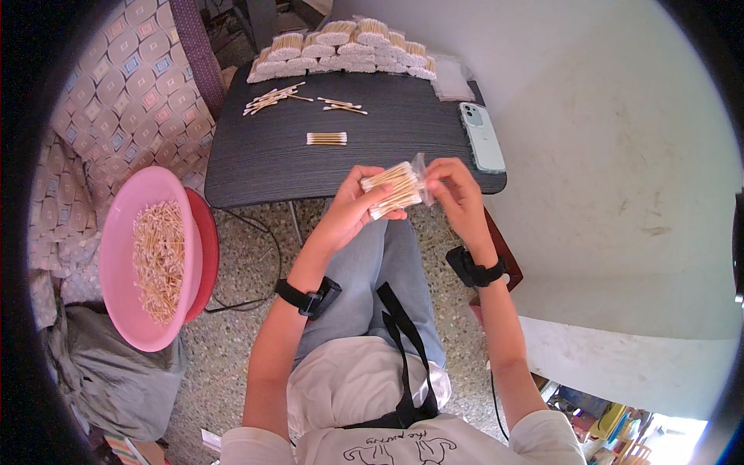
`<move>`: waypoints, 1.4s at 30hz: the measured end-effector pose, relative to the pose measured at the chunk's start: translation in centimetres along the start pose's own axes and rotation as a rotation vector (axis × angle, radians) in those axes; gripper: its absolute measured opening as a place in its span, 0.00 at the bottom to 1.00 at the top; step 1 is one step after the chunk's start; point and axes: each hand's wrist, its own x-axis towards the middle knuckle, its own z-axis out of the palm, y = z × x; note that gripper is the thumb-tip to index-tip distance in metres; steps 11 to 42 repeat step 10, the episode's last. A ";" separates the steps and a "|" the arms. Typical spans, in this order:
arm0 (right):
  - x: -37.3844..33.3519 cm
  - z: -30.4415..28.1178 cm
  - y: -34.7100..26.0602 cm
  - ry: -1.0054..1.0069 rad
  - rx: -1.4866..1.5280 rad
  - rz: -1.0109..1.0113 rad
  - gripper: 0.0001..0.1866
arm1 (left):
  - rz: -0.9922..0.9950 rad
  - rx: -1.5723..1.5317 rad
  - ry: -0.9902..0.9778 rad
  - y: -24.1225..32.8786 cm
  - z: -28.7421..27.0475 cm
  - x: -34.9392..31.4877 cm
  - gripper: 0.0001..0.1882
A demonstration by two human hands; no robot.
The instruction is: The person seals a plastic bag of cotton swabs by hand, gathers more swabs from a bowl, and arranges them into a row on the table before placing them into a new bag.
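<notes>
In my left hand (353, 205) lies a clear plastic bag of cotton swabs (395, 190), the thumb across its front and the fingers behind. The swabs have pale wooden sticks and white tips. My right hand (457, 194) pinches the bag's loose clear end between thumb and fingers. Both hands are over my lap, just off the near edge of the black table (263, 170). Beyond them on the table sits a small neat row of swabs (327, 139). Farther back are a loose pile of swabs (273, 99) and a few scattered swabs (342, 105).
Packed swab bundles (341, 54) are stacked along the table's far edge, beside flat clear bags (452, 77). A pale phone (482, 137) lies at the right edge. On my left a pink basin (116, 263) of loose swabs rests on a red stool (203, 256). A wall (604, 170) stands right.
</notes>
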 end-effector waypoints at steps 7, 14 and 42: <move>-0.9 -1.2 0.1 0.244 0.135 0.192 0.06 | 0.024 0.074 -0.033 -0.1 -0.4 -0.1 0.16; -1.0 -1.2 0.4 0.190 0.192 0.169 0.06 | 0.029 0.047 -0.020 -0.5 -0.2 -0.1 0.16; -1.0 -1.2 0.4 0.190 0.192 0.169 0.06 | 0.029 0.047 -0.020 -0.5 -0.2 -0.1 0.16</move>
